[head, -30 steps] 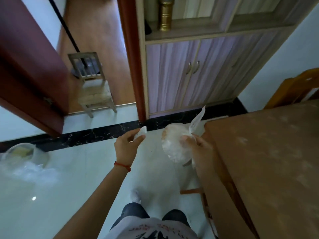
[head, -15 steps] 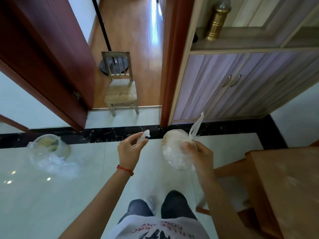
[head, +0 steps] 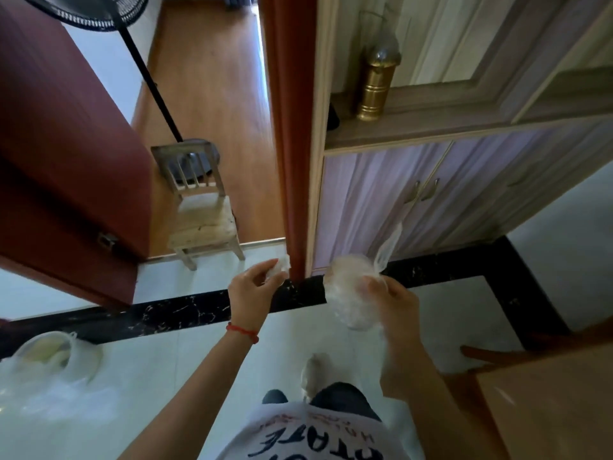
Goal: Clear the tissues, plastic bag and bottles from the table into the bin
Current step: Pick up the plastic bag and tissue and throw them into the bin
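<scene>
Left hand point(head: 252, 293) pinches a tissue point(head: 280, 265) at its fingertips; right hand point(head: 394, 302) grips the plastic bag point(head: 351, 293) (bin point(head: 49, 356) far left).

Red string bracelet point(head: 242, 332), white lettered T-shirt point(head: 308, 436), dark trousers point(head: 341, 398).

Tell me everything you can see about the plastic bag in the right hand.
The plastic bag is thin, translucent, whitish film, bunched into a rounded, crinkled bundle with pale contents that cannot be made out. One long loop handle sticks up and to the right. It is held in the air above the pale tiled floor, in front of the cabinet, pinched at its right side by the right hand. Nothing else touches it.
</scene>
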Tool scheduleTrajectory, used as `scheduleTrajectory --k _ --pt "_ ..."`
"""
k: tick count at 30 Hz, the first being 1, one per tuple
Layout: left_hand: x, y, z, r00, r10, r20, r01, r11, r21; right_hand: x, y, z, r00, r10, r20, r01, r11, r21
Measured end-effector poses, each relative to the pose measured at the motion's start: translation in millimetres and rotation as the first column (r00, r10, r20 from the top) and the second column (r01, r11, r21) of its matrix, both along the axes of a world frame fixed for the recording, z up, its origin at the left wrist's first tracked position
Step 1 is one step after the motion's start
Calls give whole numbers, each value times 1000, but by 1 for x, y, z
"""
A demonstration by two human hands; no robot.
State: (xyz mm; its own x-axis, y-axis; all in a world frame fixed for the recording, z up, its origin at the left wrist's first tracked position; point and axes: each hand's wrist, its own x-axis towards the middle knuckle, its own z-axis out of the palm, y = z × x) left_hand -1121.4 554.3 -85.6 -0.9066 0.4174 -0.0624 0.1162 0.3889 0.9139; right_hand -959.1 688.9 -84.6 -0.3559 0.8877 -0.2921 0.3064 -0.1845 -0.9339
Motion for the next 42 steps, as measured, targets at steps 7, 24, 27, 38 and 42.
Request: scheduleTrajectory --k 7,24,27,38,42 --pt "-21 91 12 990 -140 -2 140 990 -8 -12 67 3 997 -76 2 76 996 52" --pt "-7 328 7 505 -863 20 862 506 30 15 137 12 643 -752 -146 755 654 -42" --pt "2 355 3 416 -909 37 908 417 45 21 141 10 544 -829 -131 832 553 -42" --pt "57 437 -6 218 -971 101 968 228 106 61 173 11 298 -939 -170 951 308 -32" --pt "89 474 -8 201 -968 151 963 223 153 90 210 10 299 -942 -154 953 303 -3"
